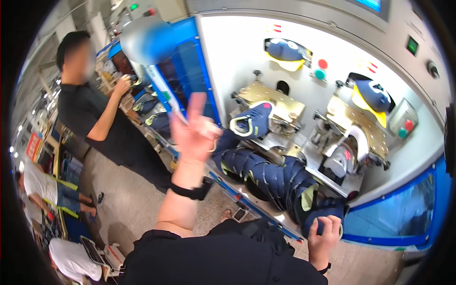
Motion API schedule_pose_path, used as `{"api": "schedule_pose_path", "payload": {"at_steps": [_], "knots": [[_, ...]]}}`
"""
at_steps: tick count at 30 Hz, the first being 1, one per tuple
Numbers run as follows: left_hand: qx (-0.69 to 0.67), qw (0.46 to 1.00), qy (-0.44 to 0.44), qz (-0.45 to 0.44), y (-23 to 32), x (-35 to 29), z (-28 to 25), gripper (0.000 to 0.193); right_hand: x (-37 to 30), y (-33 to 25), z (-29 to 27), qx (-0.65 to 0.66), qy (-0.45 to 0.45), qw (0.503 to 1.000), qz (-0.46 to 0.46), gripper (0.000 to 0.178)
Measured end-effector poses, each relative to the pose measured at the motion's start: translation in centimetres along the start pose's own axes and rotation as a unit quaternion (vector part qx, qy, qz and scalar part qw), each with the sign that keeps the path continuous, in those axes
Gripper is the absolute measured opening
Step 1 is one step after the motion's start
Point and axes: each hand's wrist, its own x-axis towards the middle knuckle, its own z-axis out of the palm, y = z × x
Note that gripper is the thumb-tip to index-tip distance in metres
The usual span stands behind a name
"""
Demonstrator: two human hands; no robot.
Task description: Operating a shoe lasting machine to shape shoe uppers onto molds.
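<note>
Raised over the near end of the cabinet, the left hand (195, 134) holds its thumb and index finger apart, the other fingers partly bent, all blurred. A black wristband (186, 191) circles that wrist. The right hand (325, 237) is lower, its fingers curled against or just in front of the last dark blue piece in the row of shoe uppers (273, 175); whether it is clamped on that piece I cannot tell.

The row runs diagonally between the two hands, each upper overlapping the next, along the front of the white cabinet (228, 61), beside a blue rail (256, 206). Inside, a dark blue upper (254, 121) sits at the left metal fixture (273, 100), and a grey shoe piece (338, 160) at the right one. Two blue-and-yellow pieces (286, 53) fill openings in the back wall, with red and green buttons (321, 74) between them. A co-worker (102, 114) in dark clothes stands to the left, one hand lifted.
</note>
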Motion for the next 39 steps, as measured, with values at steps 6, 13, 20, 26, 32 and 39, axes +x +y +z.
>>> {"api": "schedule_pose_path", "payload": {"at_steps": [6,13,20,26,32,39], "knots": [[0.414,0.661,-0.386,-0.493,-7.4,-4.2,1.2,0.075,6.0,-5.6,5.5,0.015,-0.243,0.966,-0.090,0.020],[0.463,0.789,-0.043,-0.401,-2.7,-4.0,-3.0,0.042,17.0,-4.0,6.3,-0.019,0.002,0.998,-0.060,0.015],[0.383,0.808,0.008,-0.448,-0.4,-2.6,-7.3,0.032,34.9,6.3,-0.9,-0.228,0.224,0.947,0.040,0.041],[0.298,0.759,-0.092,-0.572,-3.0,-0.4,-10.1,0.032,37.8,10.1,-1.8,-0.250,0.139,0.954,0.094,0.049],[0.220,0.708,-0.195,-0.642,-9.0,0.8,-10.7,0.035,29.0,6.1,0.3,-0.050,0.156,0.986,0.014,0.028],[0.133,0.773,-0.087,-0.615,-16.9,-0.6,-8.8,0.068,7.0,-4.0,6.1,-0.102,0.123,0.985,0.060,0.033]]}}
